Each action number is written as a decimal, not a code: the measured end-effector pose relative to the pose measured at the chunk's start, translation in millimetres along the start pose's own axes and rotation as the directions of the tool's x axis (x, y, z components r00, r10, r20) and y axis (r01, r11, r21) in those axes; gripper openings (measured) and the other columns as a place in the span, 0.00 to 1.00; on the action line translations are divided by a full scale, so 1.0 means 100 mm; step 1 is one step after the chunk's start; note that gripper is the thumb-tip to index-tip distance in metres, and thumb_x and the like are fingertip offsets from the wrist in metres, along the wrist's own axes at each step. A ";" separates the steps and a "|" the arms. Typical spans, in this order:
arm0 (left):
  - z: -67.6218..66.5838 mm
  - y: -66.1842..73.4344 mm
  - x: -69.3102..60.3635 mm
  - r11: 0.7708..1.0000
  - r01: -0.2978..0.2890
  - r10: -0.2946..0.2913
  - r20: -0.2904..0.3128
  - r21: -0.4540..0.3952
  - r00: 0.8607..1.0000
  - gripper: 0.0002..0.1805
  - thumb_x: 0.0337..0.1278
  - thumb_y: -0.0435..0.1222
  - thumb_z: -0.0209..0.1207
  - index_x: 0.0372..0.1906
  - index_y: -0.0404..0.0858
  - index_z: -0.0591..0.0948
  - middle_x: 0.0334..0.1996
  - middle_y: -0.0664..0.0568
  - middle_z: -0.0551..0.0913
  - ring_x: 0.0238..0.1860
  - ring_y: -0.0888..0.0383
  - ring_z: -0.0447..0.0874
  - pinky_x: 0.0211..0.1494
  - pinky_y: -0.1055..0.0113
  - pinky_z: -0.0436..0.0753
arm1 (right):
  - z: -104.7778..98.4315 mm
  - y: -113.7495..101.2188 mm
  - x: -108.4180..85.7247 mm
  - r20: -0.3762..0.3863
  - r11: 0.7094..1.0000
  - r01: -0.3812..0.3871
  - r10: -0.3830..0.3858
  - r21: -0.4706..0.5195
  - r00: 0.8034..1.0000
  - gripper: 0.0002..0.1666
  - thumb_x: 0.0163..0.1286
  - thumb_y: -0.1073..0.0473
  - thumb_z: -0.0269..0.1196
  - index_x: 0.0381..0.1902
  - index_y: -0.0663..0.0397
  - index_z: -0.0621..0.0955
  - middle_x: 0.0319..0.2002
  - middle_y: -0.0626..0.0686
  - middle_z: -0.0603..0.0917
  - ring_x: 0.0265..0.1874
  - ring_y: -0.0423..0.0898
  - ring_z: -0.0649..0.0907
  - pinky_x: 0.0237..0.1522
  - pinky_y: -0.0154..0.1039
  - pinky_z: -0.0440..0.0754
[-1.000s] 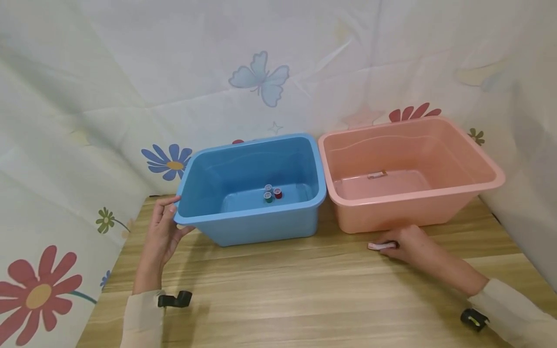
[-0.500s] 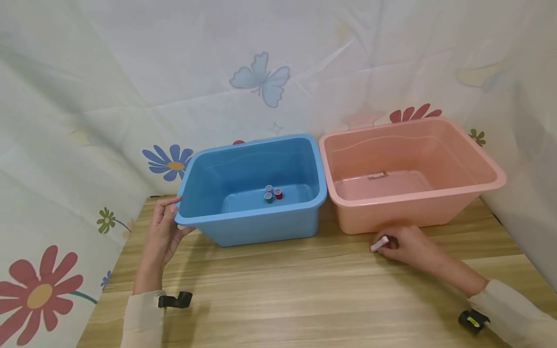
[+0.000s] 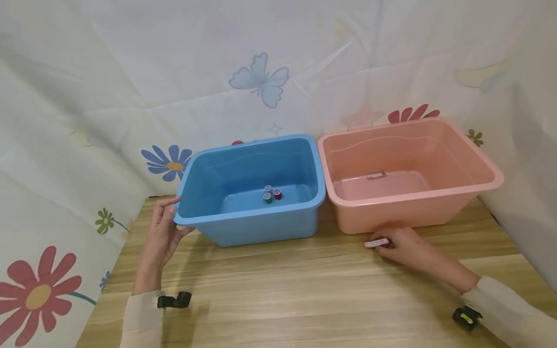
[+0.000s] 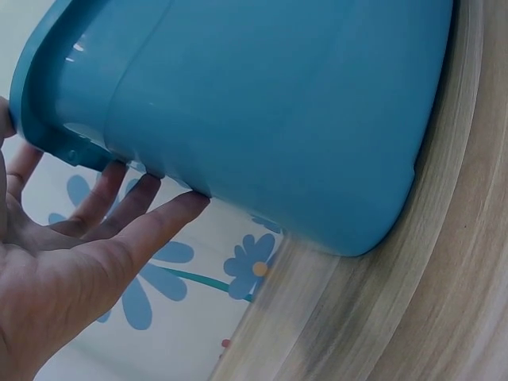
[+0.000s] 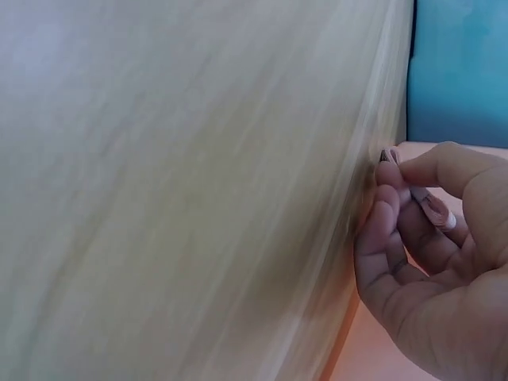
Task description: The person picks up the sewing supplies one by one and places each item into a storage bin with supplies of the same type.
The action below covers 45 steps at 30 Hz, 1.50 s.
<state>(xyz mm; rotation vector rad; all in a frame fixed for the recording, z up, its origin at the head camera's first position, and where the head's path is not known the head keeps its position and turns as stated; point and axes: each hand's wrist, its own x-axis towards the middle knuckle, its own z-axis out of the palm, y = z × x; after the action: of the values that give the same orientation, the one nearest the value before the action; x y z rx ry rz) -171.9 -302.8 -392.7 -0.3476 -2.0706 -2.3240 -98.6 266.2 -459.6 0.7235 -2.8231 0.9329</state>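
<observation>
In the head view my left hand (image 3: 163, 234) holds the near left corner of a blue plastic tub (image 3: 261, 227). The left wrist view has several fingertips against the outside of the tub's wall (image 4: 262, 103), close under its rim. My right hand (image 3: 406, 247) pinches a small, flat white-and-pinkish strip-like piece (image 3: 376, 243) low over the table, just in front of a pink plastic tub (image 3: 400, 209). Fingers hide part of that piece in the right wrist view, so its kind is unclear.
Three tiny cups, one green (image 3: 268, 198), one red (image 3: 277, 195) and one pale (image 3: 268, 188), sit in the blue tub. A small pale strip-like piece (image 3: 376, 175) lies in the pink tub. Both tubs stand side by side on the wood-grain table (image 3: 278, 295), before a printed cloth (image 3: 183, 63).
The small piece in my right hand turned steeper, then came back nearly level, and the hand shifted slightly left. My left hand and both tubs stayed in place.
</observation>
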 end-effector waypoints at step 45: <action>0.03 -0.02 -0.03 1.000 -0.010 0.010 -0.007 -0.025 1.000 0.18 0.83 0.40 0.43 0.68 0.41 0.64 0.72 0.46 0.58 0.72 0.39 0.60 0.50 0.55 0.86 | -0.14 -0.32 0.10 -0.238 0.980 0.200 -0.194 0.001 0.952 0.13 0.48 0.66 0.81 0.34 0.52 0.91 0.31 0.45 0.90 0.27 0.30 0.82 0.28 0.24 0.79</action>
<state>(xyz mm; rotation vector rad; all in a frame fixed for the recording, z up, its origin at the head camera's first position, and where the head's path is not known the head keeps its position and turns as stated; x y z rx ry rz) -168.5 -300.0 -394.6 -0.3493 -2.0344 -2.3437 -93.6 248.4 -428.7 0.8193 -2.4844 0.9527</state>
